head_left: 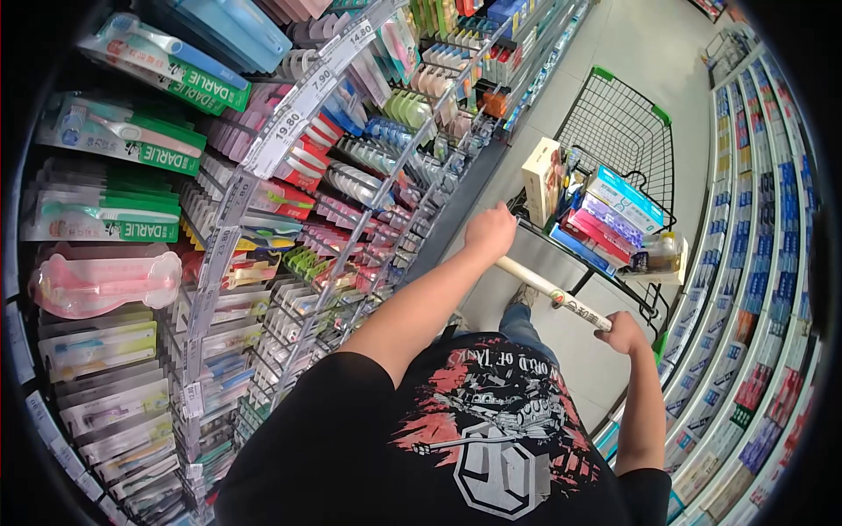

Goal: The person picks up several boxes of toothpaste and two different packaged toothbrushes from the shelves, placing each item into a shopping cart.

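My left hand is wrapped round the left end of the pale handle bar of a shopping cart. On the bar's other end, my right hand is closed as well. The cart's black wire basket with green corners reaches away ahead of me. In its near part lie several boxed goods: an upright cream box by my left hand, a blue and white box, purple and red packs, and a clear-and-cream package at the right.
On the left, close to my left arm, hooks hold packed toothbrushes, with a price strip along them. A curved shelf of boxed goods runs along the right. Pale floor tiles stretch down the aisle between.
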`<control>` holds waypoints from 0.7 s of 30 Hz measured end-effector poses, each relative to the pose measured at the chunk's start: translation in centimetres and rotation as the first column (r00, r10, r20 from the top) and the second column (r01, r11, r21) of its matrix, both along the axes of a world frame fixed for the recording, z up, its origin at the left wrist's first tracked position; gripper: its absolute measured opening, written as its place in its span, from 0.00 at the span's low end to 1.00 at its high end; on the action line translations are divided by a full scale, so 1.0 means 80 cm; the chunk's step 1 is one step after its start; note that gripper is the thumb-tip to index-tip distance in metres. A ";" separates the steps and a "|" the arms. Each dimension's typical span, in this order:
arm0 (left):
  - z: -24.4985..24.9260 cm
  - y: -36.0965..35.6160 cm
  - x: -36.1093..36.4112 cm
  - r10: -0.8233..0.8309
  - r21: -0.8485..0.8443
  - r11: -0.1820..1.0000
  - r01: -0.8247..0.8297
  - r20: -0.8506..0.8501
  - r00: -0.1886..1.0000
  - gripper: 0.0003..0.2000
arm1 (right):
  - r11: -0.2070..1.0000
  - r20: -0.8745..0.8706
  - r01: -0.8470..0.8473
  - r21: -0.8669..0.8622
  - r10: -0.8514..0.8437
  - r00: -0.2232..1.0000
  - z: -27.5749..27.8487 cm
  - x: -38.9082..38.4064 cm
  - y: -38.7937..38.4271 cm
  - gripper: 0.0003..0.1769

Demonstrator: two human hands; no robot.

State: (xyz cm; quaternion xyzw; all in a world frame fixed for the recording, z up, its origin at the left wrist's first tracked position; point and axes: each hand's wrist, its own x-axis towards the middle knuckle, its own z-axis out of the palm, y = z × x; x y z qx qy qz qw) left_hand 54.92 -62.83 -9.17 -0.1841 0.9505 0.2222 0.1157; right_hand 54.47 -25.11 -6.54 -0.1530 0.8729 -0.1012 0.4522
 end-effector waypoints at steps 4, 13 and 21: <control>-0.008 0.007 -0.028 0.025 -0.013 1.000 -0.025 0.005 1.000 0.15 | 1.000 0.005 -0.014 -0.023 0.014 1.000 0.006 -0.031 0.001 0.18; -0.011 0.015 -0.088 0.074 -0.036 0.996 -0.076 -0.039 0.996 0.16 | 0.989 -0.116 -0.125 -0.075 0.116 0.986 -0.016 -0.098 0.023 0.17; -0.007 0.021 -0.128 0.154 -0.046 0.986 -0.159 -0.092 0.984 0.18 | 0.973 -0.206 -0.186 -0.136 0.155 0.966 -0.009 -0.147 0.020 0.18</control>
